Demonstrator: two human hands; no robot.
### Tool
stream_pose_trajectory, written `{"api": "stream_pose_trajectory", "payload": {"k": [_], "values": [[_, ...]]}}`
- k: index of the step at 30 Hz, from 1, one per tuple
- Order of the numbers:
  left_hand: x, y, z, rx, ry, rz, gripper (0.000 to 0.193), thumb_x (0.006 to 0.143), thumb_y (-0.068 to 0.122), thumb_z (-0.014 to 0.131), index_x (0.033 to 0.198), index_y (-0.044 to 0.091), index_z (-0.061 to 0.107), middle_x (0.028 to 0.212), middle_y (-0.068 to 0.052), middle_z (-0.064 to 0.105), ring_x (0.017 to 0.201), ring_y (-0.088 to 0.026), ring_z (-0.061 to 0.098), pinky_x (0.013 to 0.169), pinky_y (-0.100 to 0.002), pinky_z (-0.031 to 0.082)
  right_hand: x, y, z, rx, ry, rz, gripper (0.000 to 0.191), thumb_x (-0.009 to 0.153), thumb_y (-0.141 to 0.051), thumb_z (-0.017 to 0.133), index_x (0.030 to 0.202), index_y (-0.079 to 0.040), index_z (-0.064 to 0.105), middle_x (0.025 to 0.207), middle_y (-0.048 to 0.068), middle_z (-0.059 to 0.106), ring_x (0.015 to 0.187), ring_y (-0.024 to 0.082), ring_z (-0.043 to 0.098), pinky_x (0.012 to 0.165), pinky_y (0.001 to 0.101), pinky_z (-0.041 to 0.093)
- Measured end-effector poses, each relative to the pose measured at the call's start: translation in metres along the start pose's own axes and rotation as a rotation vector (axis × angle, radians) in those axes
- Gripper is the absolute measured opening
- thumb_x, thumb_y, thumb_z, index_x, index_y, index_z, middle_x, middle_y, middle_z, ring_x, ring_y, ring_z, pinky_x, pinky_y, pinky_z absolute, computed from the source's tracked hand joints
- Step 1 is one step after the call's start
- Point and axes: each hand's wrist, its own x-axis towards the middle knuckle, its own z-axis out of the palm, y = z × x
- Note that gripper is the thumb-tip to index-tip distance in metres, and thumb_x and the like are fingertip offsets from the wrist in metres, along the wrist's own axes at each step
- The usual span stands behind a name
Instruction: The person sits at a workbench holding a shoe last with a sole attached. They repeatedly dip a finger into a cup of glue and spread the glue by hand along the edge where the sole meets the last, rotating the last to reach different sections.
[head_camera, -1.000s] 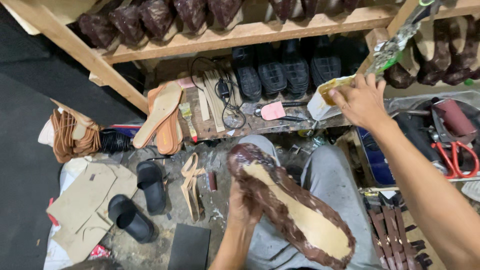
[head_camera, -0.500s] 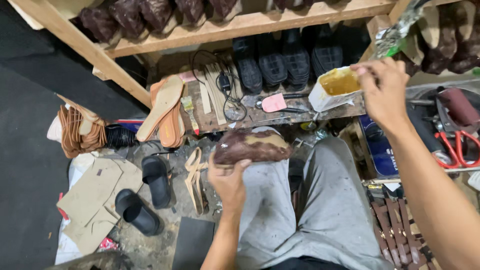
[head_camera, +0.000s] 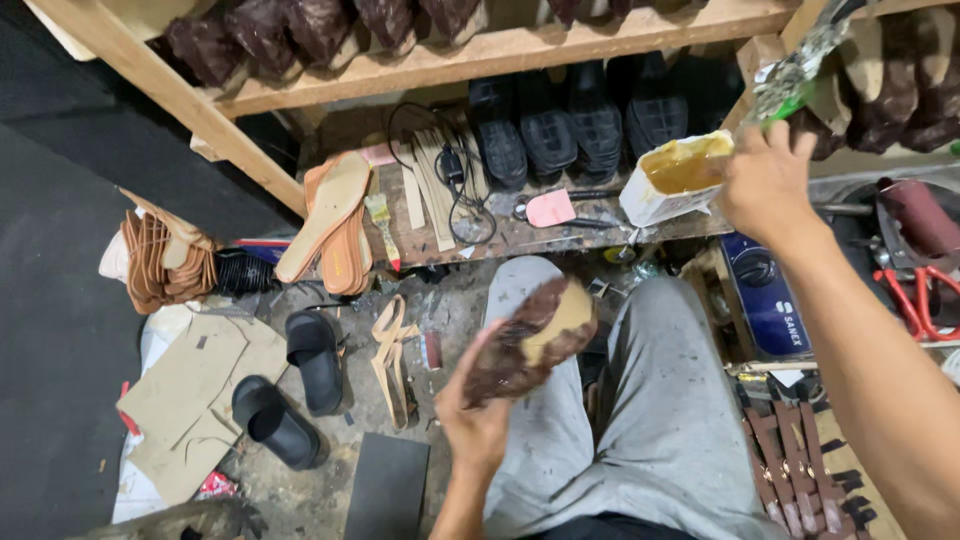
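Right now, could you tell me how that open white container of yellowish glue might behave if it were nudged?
The white container sits at the bench edge, so it could tip off. It is open and full, so glue would likely spill. The right hand is beside it.

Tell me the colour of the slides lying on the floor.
The slides are black, shown best in the head view.

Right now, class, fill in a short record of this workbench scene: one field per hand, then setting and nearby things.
left hand: holds a brown woven shoe upper over the lap
right hand: at a glue tub, gripping a tool whose tip is hidden
setting: cluttered wooden shelf above a low bench
on bench: tan soles, small brush
floor: black slides, cardboard patterns
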Motion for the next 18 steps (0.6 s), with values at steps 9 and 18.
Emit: {"api": "stream_pose_trajectory", "payload": {"k": [9, 18], "values": [[0.025, 0.040, 0.040, 0.192, -0.125, 0.645, 0.040, 0.092, -0.005, 0.074, 0.128, 0.002, 0.060, 0.134, -0.020, 0.068, 0.131, -0.039, 0.067, 0.121, -0.059, 0.050, -0.130, -0.144, -0.147, 1.145, 0.124, 0.017, 0.044, 0.097, -0.026, 0.048, 0.125, -0.003, 0.071, 0.108, 0.008, 0.053, 0.110, 0.021, 0.047, 0.099, 0.0341, 0.037], [0.026, 0.060, 0.046, 0.194, -0.176, 0.688, 0.037, 0.091, -0.001, 0.075, 0.125, 0.003, 0.061, 0.132, -0.021, 0.068, 0.130, -0.040, 0.067, 0.120, -0.060, 0.050, -0.157, -0.176, -0.177, 1.010, 0.196, -0.034, 0.063, 0.109, -0.049, 0.032, 0.123, -0.002, 0.070, 0.100, 0.005, 0.051, 0.105, 0.023, 0.040, 0.103, 0.0391, 0.033]]}}
